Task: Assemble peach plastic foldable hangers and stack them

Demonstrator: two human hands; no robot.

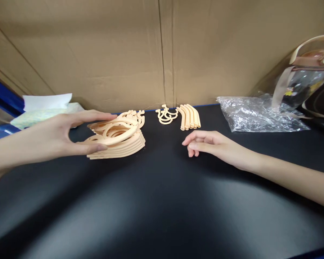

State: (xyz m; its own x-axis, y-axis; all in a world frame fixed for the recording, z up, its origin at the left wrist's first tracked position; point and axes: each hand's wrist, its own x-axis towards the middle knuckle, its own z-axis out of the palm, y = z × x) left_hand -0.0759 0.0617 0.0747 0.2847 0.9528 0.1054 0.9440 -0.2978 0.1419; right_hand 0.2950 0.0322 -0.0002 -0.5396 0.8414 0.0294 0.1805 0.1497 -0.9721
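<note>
My left hand (pixel 70 133) reaches over a stack of flat beige plastic pieces (pixel 124 147) with curved outlines and rounded openings. Its thumb lies along the near side of the top piece and a finger reaches the far side, spread wide apart; whether they press on it I cannot tell. My right hand (pixel 209 144) hovers above the black table, fingers loosely bent, with nothing visible in it. Beyond it lies a row of curved beige bars (pixel 189 117). Left of those bars are several beige hooks (pixel 166 115). More small beige parts (pixel 133 117) sit behind the stack.
A cardboard wall (pixel 110 54) closes off the back of the black table (pixel 162 208). Crumpled clear plastic (pixel 259 113) lies at the right, by a bottle with a strap (pixel 302 82). A pack with white tissue (pixel 47 104) is at the left.
</note>
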